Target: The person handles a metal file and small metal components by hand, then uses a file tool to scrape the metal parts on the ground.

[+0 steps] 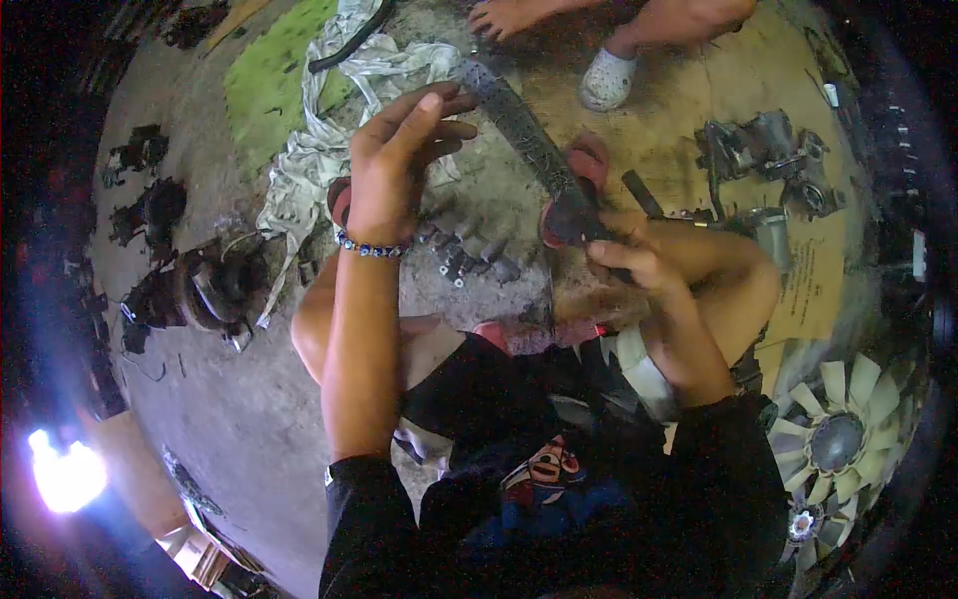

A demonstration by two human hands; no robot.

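Right hand [639,258] was clamped on the near end of the long dark strip [529,145], which slanted forward over the floor [249,399]. Left hand [404,140] had fingers apart beside the far end, contact unclear. Strip looked stiff, fairly heavy, maybe greasy; best held by both ends.

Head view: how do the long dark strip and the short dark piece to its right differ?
The long dark strip is much longer than the short dark piece. The strip's near end is in the right hand; the short piece lies on the brown ground covering, not held. The strip's surface looks mottled, while the short piece looks plain. Both are dark and slant the same way in the picture.
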